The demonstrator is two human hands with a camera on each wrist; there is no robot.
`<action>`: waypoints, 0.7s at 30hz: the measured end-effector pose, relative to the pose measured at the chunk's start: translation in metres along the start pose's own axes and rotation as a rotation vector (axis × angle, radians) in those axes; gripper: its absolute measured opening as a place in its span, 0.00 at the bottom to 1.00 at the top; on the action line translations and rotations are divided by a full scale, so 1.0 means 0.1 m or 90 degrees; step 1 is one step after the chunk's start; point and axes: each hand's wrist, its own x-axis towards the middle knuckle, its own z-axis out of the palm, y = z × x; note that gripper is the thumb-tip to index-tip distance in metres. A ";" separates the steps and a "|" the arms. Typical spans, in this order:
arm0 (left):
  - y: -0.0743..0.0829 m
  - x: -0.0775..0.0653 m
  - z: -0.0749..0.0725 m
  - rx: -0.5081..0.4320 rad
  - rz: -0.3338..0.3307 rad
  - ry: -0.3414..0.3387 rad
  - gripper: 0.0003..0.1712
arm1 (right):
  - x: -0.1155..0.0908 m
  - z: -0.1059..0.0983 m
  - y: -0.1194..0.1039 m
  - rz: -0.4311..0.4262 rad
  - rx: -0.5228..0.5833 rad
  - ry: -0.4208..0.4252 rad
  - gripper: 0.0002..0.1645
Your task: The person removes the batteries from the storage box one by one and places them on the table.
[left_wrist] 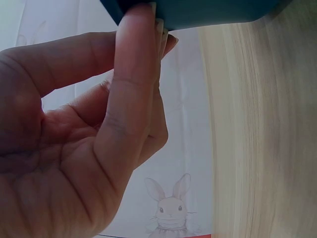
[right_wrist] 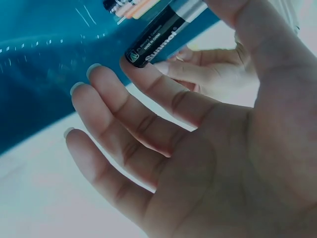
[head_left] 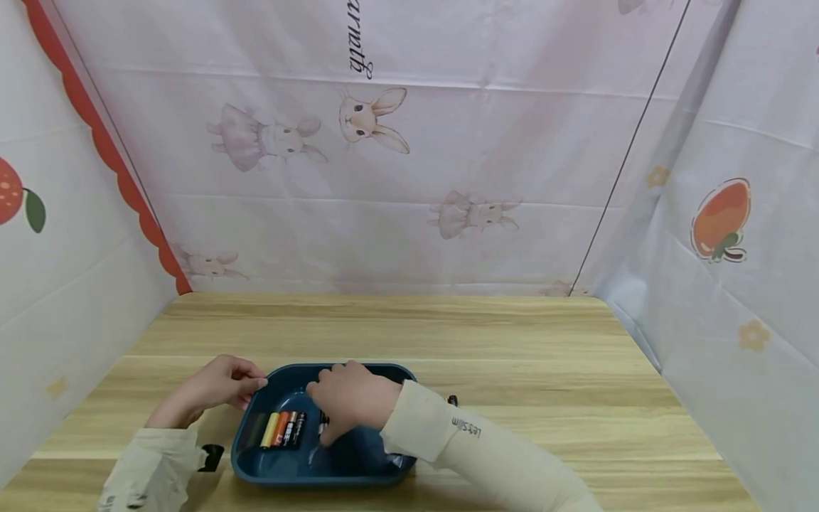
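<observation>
A dark blue rectangular tray with rounded corners sits near the front of the table. At its upper left corner, my left hand pinches the rim with its fingertips; the left wrist view shows those fingertips at the tray's wall. Over the tray's inside, my right hand holds a black and silver battery between thumb and index finger, the other fingers spread loosely. Left of that hand, several batteries, yellow, orange and black, lie side by side in a row on the tray floor.
The wood-grain table reaches back to a pale curtain printed with rabbits. Similar cloth hangs at both sides. A small dark object shows just beyond the right sleeve, and a black piece is at the left cuff.
</observation>
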 end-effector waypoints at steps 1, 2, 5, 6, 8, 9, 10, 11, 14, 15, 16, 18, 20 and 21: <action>0.00 0.00 0.00 0.001 -0.001 0.001 0.09 | -0.02 -0.01 0.01 0.000 -0.003 0.009 0.39; 0.00 0.00 0.00 0.003 -0.002 0.003 0.09 | -0.04 -0.01 0.02 -0.001 -0.003 0.016 0.38; 0.00 0.00 0.01 0.008 -0.006 0.007 0.09 | -0.09 -0.02 0.05 -0.003 -0.013 0.036 0.37; 0.00 0.01 0.01 0.009 -0.007 0.008 0.09 | -0.11 -0.03 0.07 -0.003 -0.014 0.040 0.38; 0.00 0.01 0.01 0.011 -0.009 0.009 0.09 | -0.15 -0.05 0.09 -0.003 -0.011 0.044 0.38; 0.00 0.01 0.02 0.011 -0.010 0.009 0.09 | -0.17 -0.05 0.10 -0.001 -0.003 0.047 0.38; 0.00 0.01 0.02 0.011 -0.012 0.009 0.09 | -0.19 -0.06 0.12 0.001 0.005 0.049 0.39; 0.00 0.01 0.02 0.012 -0.013 0.010 0.09 | -0.21 -0.07 0.13 0.004 0.015 0.050 0.39; 0.01 0.02 0.01 0.013 -0.011 0.009 0.09 | -0.28 -0.10 0.19 0.009 0.035 0.055 0.39; 0.01 0.02 0.01 0.014 -0.009 0.008 0.09 | -0.29 -0.10 0.21 0.011 0.038 0.059 0.38; 0.01 0.01 0.01 0.014 -0.007 0.008 0.09 | -0.31 -0.10 0.22 0.012 0.033 0.063 0.37; 0.00 0.01 0.01 0.016 -0.001 0.007 0.09 | -0.35 -0.09 0.26 0.015 0.030 0.076 0.36; 0.00 0.01 0.01 0.015 -0.001 0.009 0.09 | -0.39 -0.09 0.29 0.018 0.031 0.090 0.35; 0.00 0.01 0.01 0.016 0.001 0.008 0.09 | -0.40 -0.09 0.30 0.019 0.032 0.097 0.34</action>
